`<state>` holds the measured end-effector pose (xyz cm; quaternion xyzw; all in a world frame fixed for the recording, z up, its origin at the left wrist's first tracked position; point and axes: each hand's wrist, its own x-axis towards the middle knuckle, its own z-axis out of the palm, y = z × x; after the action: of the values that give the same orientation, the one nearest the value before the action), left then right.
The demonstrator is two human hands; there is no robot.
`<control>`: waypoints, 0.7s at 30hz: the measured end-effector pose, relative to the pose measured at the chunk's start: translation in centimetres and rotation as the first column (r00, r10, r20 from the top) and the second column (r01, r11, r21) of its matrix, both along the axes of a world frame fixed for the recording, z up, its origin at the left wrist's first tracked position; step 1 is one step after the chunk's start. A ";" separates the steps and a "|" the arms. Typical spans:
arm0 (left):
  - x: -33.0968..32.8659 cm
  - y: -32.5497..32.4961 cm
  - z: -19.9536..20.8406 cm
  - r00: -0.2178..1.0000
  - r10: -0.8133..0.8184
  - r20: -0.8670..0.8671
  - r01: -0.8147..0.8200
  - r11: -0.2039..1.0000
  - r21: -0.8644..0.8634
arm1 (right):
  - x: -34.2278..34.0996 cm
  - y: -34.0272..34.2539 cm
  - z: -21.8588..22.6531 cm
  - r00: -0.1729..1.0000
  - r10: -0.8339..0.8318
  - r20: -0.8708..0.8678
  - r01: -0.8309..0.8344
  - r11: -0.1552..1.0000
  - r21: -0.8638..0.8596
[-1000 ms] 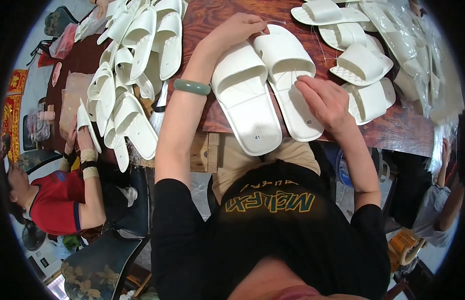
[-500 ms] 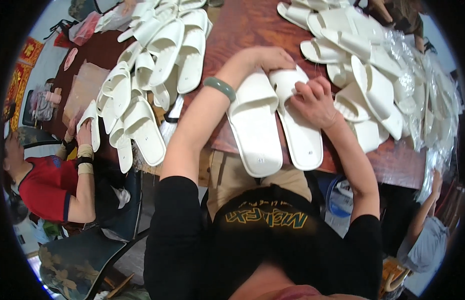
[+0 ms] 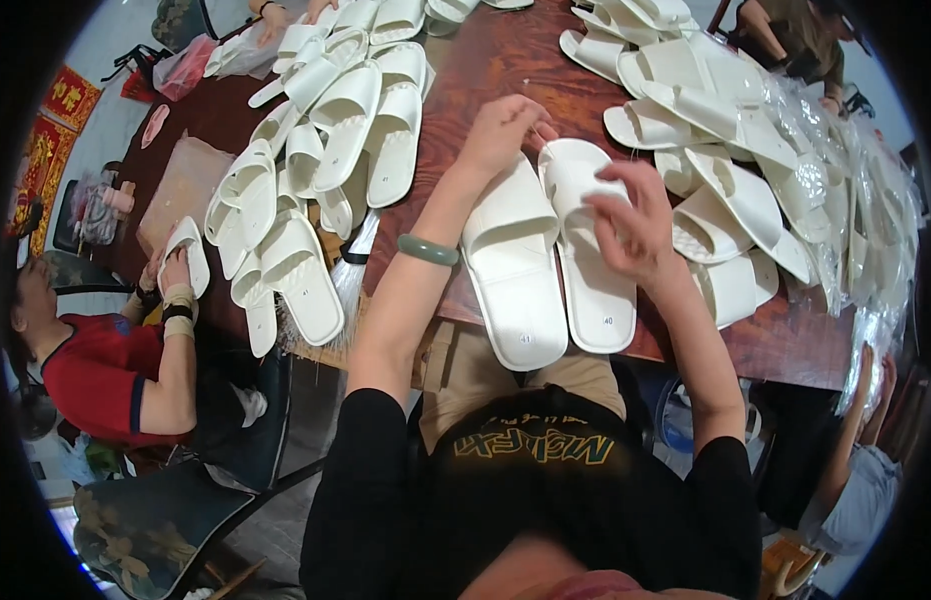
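Note:
Two white slippers lie side by side in front of me, heels toward me. The left slipper (image 3: 513, 270) has a wide strap across it. My left hand (image 3: 505, 133) is over the toe ends, its fingertips pinched together; whatever they hold is too small to make out. Over the right slipper (image 3: 597, 290) hovers my right hand (image 3: 635, 222), thumb and fingers apart and curved, with nothing visible in them. It covers part of that slipper's upper side. Each of the two slippers bears a small printed mark at its heel.
White slippers (image 3: 347, 115) are heaped to the left on the dark red table (image 3: 475, 60). Another slipper pile (image 3: 720, 195) and clear plastic wrapping (image 3: 865, 240) lie to the right. A co-worker in red (image 3: 115, 375) handles a slipper at left; other people sit around the table.
My right hand has lifted off the right slipper and its fingers have spread. My left hand has shifted left, its fingertips still together. The view has shifted slightly.

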<state>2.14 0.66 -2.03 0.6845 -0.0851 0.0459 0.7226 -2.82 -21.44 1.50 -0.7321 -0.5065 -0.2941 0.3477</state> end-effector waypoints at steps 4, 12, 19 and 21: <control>-2.0 0.2 1.1 0.993 0.088 0.080 -0.080 0.993 -0.089 | 2.8 4.8 0.2 0.976 -0.157 -0.154 0.170 0.982 0.078; -2.6 0.6 1.3 0.972 0.197 0.131 -0.182 0.976 -0.118 | 7.1 7.2 -3.2 0.619 0.059 -0.784 -0.013 0.998 0.065; -3.5 1.3 1.7 0.952 0.291 0.096 -0.278 0.952 -0.129 | 6.2 7.6 -2.2 0.373 0.205 -0.905 -0.079 0.979 0.189; -3.1 1.4 1.4 0.933 0.331 0.143 -0.325 0.944 -0.062 | 6.2 7.5 -1.2 0.132 0.302 -0.944 -0.031 0.953 0.301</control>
<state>-1.00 2.04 -0.68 0.6701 -0.0231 0.2192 0.7088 3.39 -13.92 0.26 -0.6435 -0.2028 0.2420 0.6973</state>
